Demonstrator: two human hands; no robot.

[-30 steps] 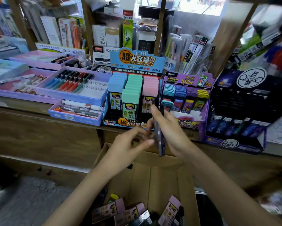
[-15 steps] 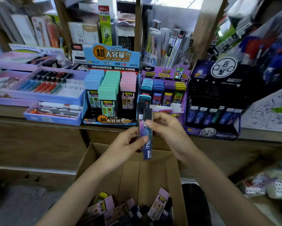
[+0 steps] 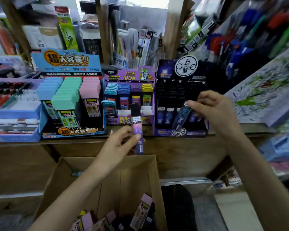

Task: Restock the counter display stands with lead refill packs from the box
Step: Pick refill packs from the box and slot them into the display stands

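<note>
My left hand point(image 3: 122, 144) holds a purple lead refill pack point(image 3: 137, 129) with a black cap upright, above the open cardboard box point(image 3: 107, 165). My right hand point(image 3: 213, 110) pinches the top of a dark blue lead refill pack point(image 3: 182, 115), tilted, in front of the black display stand point(image 3: 178, 95) on the counter. Several more packs point(image 3: 140, 212), pink and purple, lie at the bottom of the box. A purple display stand point(image 3: 128, 97) and a blue one point(image 3: 70, 97) stand to the left on the counter.
The wooden counter edge point(image 3: 173, 140) runs across the view above the box. Trays of pens point(image 3: 11, 104) lie at the left. A printed sheet point(image 3: 264, 94) leans at the right. Shelves behind are crowded with stationery.
The two hands held the packs together at the centre. Now they have parted: my right hand has carried the dark blue pack right to the black stand, my left keeps the purple one.
</note>
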